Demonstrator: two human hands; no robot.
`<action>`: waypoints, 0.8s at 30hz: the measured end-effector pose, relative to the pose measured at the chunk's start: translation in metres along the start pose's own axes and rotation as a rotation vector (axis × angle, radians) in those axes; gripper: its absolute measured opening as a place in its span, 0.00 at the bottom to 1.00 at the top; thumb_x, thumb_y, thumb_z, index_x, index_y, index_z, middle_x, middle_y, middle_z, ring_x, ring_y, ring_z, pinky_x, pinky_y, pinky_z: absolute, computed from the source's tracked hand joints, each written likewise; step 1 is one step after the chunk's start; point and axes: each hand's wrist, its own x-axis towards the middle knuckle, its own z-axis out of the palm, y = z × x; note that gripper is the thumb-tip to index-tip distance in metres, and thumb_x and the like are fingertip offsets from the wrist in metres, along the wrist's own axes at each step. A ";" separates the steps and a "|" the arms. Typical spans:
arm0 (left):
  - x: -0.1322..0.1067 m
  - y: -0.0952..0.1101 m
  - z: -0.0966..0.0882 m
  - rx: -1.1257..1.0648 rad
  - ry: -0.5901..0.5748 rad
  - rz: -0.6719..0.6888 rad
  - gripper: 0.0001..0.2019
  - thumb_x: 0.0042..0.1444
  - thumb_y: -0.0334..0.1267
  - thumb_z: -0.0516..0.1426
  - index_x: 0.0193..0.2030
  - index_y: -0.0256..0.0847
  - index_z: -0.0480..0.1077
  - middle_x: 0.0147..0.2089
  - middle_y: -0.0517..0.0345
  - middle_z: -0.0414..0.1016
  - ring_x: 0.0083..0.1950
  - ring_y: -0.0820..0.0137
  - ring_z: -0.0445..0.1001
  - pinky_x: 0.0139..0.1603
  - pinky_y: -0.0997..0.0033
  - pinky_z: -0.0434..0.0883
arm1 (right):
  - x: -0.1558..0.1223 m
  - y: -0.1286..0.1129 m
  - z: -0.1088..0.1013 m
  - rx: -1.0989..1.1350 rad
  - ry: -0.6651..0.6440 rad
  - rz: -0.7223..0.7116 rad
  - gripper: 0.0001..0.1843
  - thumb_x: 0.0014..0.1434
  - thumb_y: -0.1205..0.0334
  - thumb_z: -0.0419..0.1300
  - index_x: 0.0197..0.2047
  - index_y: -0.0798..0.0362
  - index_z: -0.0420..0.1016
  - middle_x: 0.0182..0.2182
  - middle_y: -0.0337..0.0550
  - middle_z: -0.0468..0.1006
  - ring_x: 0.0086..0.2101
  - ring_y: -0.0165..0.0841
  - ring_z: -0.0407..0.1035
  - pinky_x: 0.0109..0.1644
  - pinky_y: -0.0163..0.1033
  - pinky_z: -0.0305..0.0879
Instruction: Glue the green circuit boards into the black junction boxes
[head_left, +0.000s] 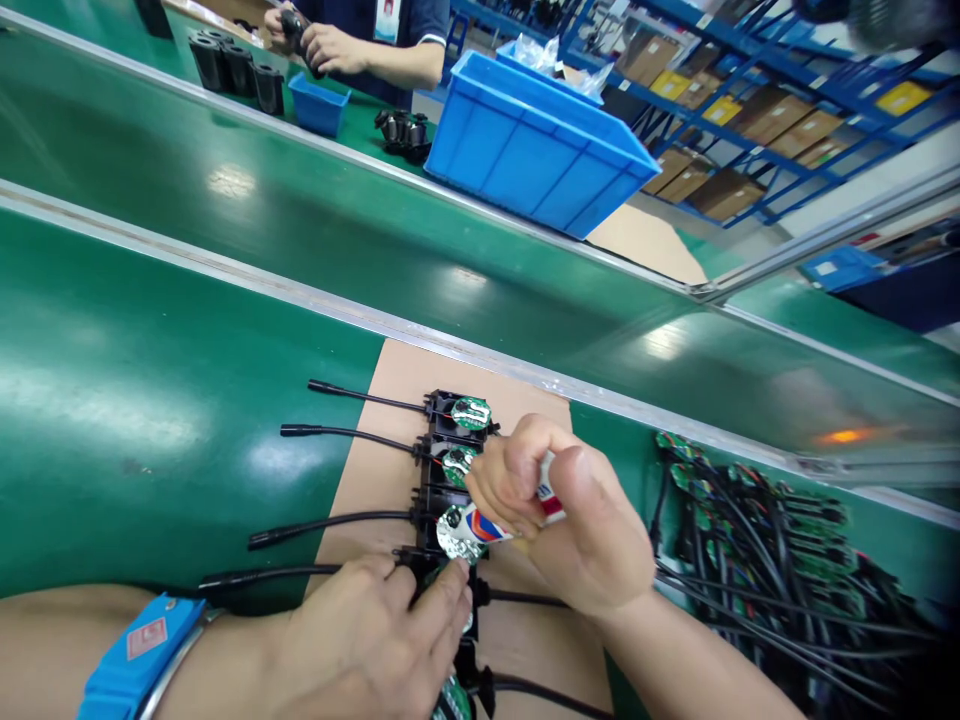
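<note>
Right hand [566, 515] in the head view is clenched around a white tube with red, blue and orange markings [487, 526], its front end over a round circuit board [454, 540] in a row of black housings [429, 503]. Left hand [371, 625], below a blue wristband [142, 650], lies over the nearer housings, index fingertip at that board's edge; whether it grasps anything underneath, I cannot tell. Two more round boards sit farther up the row, and black cables [367, 434] run out leftward. Brown cardboard [409, 370] lies beneath on the green bench [150, 400]. To the right is a heap of boards and cables [780, 560]; beyond the partition, a blue bin [536, 150] and a co-worker's hands [334, 50] holding a dark part [296, 32]
</note>
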 end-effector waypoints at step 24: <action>-0.003 -0.001 -0.006 -0.037 -0.082 0.023 0.24 0.65 0.34 0.40 0.64 0.30 0.61 0.65 0.39 0.61 0.39 0.60 0.75 0.31 0.62 0.73 | -0.005 -0.008 -0.006 -0.060 0.061 -0.026 0.21 0.66 0.47 0.49 0.27 0.53 0.60 0.17 0.34 0.49 0.18 0.24 0.47 0.21 0.34 0.43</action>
